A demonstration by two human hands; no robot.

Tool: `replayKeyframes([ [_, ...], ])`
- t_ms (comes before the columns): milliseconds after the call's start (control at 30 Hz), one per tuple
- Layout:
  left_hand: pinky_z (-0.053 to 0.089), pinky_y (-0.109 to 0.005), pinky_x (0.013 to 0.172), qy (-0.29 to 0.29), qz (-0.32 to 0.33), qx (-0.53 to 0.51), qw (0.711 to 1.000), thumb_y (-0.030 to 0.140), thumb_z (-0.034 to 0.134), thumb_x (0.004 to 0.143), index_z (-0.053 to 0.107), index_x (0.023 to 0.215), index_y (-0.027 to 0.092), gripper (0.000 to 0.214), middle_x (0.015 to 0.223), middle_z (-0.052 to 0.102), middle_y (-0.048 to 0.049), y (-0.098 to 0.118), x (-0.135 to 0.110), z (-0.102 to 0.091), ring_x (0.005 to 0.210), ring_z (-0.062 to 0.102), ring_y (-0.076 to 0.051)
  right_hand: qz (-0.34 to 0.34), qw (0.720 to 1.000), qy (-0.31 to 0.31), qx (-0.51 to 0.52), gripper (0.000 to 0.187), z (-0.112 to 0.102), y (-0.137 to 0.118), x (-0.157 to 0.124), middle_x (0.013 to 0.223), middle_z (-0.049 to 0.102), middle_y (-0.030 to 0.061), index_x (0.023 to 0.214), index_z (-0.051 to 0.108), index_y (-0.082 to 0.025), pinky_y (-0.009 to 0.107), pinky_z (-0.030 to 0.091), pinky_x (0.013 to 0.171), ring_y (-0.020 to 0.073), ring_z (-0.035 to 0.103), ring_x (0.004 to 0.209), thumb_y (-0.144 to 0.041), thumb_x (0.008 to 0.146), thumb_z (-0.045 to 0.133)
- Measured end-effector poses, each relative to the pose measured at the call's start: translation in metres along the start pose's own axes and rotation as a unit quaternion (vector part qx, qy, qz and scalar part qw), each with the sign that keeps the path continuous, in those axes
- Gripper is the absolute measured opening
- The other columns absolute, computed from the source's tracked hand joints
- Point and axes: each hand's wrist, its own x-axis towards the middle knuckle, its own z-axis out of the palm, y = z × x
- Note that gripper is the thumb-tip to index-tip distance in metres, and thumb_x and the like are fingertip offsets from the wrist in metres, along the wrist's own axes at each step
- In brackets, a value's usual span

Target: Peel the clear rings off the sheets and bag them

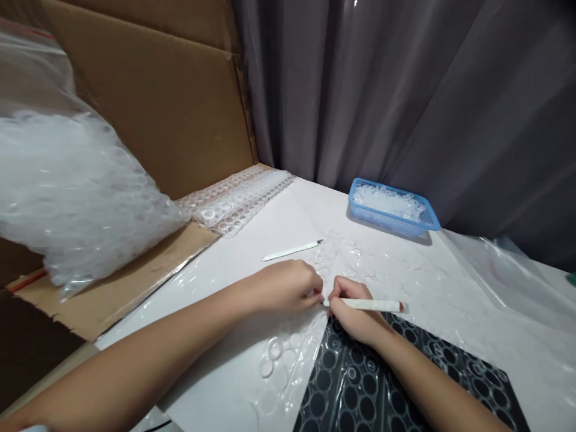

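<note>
My right hand (353, 305) grips a white pen-shaped tool (375, 305) with a red band near its rear end. Its tip points left toward my left hand (300, 285). The fingers of my left hand are pinched together close to that tip; whatever they hold is too small to make out. Below my right hand lies a black sheet (344, 393) under clear film patterned with circles. Several clear plastic rings (270, 355) rest on the white surface below my left hand. Beyond my left hand lies a second white pen-shaped tool (292, 251) with a dark tip.
A blue basket (429, 219) of clear plastic pieces stands at the back right. At left, a large clear bag (85, 198) full of rings leans by cardboard (148, 84). Ring-patterned clear sheets (243, 195) lie behind. A grey curtain (382, 90) hangs at the back.
</note>
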Motion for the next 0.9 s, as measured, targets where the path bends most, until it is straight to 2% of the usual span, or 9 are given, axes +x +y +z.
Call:
replayKeyframes([
  [133,0.025,-0.027,0.046,-0.024,-0.075,0.067,0.995,0.015,0.054,0.073,0.061,0.057,0.017,0.017,0.058,0.060,-0.0044,0.011,0.001,0.011,0.048,0.049,-0.014,0.016,0.999,-0.007,-0.033,0.012,-0.001,-0.006,0.000,0.055,0.048,-0.0048,0.059,0.042,-0.021,0.023,0.030,0.051,0.0122,0.044,0.057,-0.014,0.067,0.045],
  [233,0.025,-0.027,0.047,-0.050,-0.100,0.095,0.989,0.012,0.051,0.072,0.062,0.059,0.016,0.017,0.060,0.061,-0.0061,0.012,0.004,0.015,0.049,0.049,-0.015,0.009,0.999,-0.013,-0.044,0.013,0.000,-0.008,0.000,0.054,0.043,-0.0053,0.058,0.040,-0.021,0.023,0.030,0.052,0.0115,0.041,0.056,-0.013,0.067,0.045],
  [333,0.031,-0.025,0.049,-0.047,-0.107,0.000,0.993,0.013,0.049,0.070,0.063,0.063,0.016,0.016,0.061,0.062,-0.0033,0.004,0.006,0.003,0.052,0.051,-0.014,0.006,0.999,-0.015,-0.040,0.013,0.000,-0.009,0.000,0.054,0.041,-0.0055,0.058,0.038,-0.021,0.024,0.029,0.053,0.0111,0.040,0.056,-0.013,0.067,0.045],
  [433,0.037,-0.022,0.053,0.022,-0.157,-0.147,0.976,0.020,0.050,0.074,0.066,0.071,0.016,0.017,0.062,0.062,0.0002,-0.010,0.007,-0.018,0.055,0.051,-0.011,0.011,0.999,-0.014,-0.028,0.013,0.000,-0.008,-0.001,0.054,0.041,-0.0056,0.058,0.039,-0.021,0.024,0.028,0.051,0.0109,0.040,0.055,-0.013,0.067,0.045],
  [533,0.038,-0.022,0.054,0.080,-0.199,-0.221,0.952,0.030,0.057,0.074,0.069,0.073,0.015,0.019,0.063,0.063,0.0004,-0.022,0.008,-0.032,0.056,0.050,-0.011,0.010,1.000,-0.010,-0.002,0.013,-0.001,-0.005,0.000,0.055,0.044,-0.0053,0.058,0.041,-0.021,0.023,0.029,0.051,0.0111,0.042,0.055,-0.014,0.067,0.046],
  [667,0.040,-0.022,0.059,0.033,-0.191,-0.287,0.938,0.036,0.064,0.072,0.071,0.078,0.016,0.022,0.074,0.067,-0.0011,-0.028,0.008,-0.031,0.065,0.054,-0.012,0.013,0.998,0.015,0.062,0.011,-0.004,0.003,0.002,0.057,0.051,-0.0042,0.060,0.042,-0.021,0.024,0.033,0.053,0.0124,0.049,0.058,-0.017,0.070,0.046],
  [733,0.039,-0.022,0.057,0.001,-0.184,-0.313,0.932,0.036,0.062,0.073,0.069,0.077,0.016,0.021,0.071,0.064,-0.0002,-0.028,0.009,-0.027,0.062,0.052,-0.011,0.018,0.996,0.026,0.081,0.011,-0.005,0.006,0.003,0.057,0.053,-0.0040,0.061,0.042,-0.021,0.024,0.033,0.053,0.0130,0.051,0.057,-0.018,0.070,0.046],
  [833,0.028,-0.021,0.044,-0.018,-0.217,-0.352,0.910,0.030,0.052,0.075,0.056,0.063,0.016,0.019,0.054,0.048,0.0036,-0.026,0.012,-0.019,0.046,0.037,-0.007,0.017,0.997,0.026,0.077,0.009,-0.005,0.007,0.004,0.057,0.055,-0.0035,0.061,0.043,-0.022,0.025,0.033,0.053,0.0137,0.052,0.058,-0.017,0.069,0.047],
  [900,0.021,-0.023,0.040,-0.015,-0.249,-0.378,0.891,0.028,0.044,0.076,0.048,0.058,0.017,0.021,0.054,0.047,0.0033,-0.025,0.014,-0.013,0.040,0.029,-0.007,0.021,0.997,0.028,0.064,0.008,-0.005,0.007,0.004,0.058,0.056,-0.0035,0.062,0.044,-0.022,0.025,0.033,0.053,0.0138,0.052,0.058,-0.018,0.068,0.047],
])
